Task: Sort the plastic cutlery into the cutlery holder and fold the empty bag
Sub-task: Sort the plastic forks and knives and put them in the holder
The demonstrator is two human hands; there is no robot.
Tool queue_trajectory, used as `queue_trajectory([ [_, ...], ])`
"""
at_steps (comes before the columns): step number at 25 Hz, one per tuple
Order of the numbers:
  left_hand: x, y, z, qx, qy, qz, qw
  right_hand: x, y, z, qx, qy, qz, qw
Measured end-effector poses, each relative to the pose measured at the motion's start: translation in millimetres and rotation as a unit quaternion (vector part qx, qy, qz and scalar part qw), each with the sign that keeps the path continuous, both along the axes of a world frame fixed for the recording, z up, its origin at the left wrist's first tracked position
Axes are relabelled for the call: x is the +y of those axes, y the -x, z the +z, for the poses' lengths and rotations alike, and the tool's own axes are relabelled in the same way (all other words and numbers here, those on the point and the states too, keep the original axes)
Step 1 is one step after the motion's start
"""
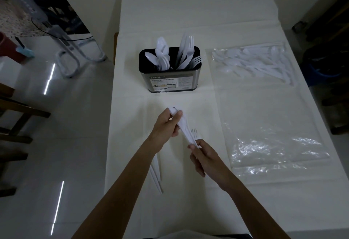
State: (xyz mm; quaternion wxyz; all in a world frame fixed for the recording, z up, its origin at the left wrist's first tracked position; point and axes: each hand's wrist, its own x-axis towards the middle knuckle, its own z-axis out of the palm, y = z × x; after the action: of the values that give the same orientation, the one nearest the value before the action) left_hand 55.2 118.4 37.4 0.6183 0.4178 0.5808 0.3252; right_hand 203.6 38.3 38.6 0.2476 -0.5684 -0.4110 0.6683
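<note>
Both hands grip one bundle of white plastic cutlery (184,128), left hand (166,125) at its far end, right hand (203,158) nearer, over the white worktop (188,8) before the black steel cutlery holder (168,81).

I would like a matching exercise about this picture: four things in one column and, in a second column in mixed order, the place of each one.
Things
1. spoons
2. cutlery bundle
3. clear bag
4. loose cutlery pieces

Places
A. gripped by the left hand and the right hand
B. flat on the table, right of the cutlery holder
C. on the table, partly under the left forearm
D. standing in the holder's left part

Pairs: 1-D, 2-A, 3-B, 4-C
</note>
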Motion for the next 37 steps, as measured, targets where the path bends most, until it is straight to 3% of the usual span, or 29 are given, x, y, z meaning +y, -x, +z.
queue_trajectory([
  [5,-1,1,-1,-0.030,0.001,-0.023,0.999,-2,0,-11,-0.065,-0.058,0.004,0.996],
  [18,26,17,36,0.001,-0.069,-0.002,0.998,38,5,0,-0.001,-0.086,0.069,0.994],
  [22,29,19,35,-0.034,-0.012,0.014,0.999,41,1,2,0.035,-0.046,0.101,0.993],
  [26,28,19,31,-0.050,-0.002,-0.049,0.998,48,-7,7,0.094,0.052,0.148,0.983],
  [30,30,15,32,-0.027,-0.003,-0.028,0.999,52,-9,3,0.113,0.053,0.159,0.979],
  [33,34,14,37,0.000,-0.029,-0.008,1.000,54,-9,-1,0.102,0.026,0.118,0.987],
  [37,45,17,54,0.037,-0.088,0.032,0.995,69,-11,-4,0.081,-0.029,-0.021,0.996],
])
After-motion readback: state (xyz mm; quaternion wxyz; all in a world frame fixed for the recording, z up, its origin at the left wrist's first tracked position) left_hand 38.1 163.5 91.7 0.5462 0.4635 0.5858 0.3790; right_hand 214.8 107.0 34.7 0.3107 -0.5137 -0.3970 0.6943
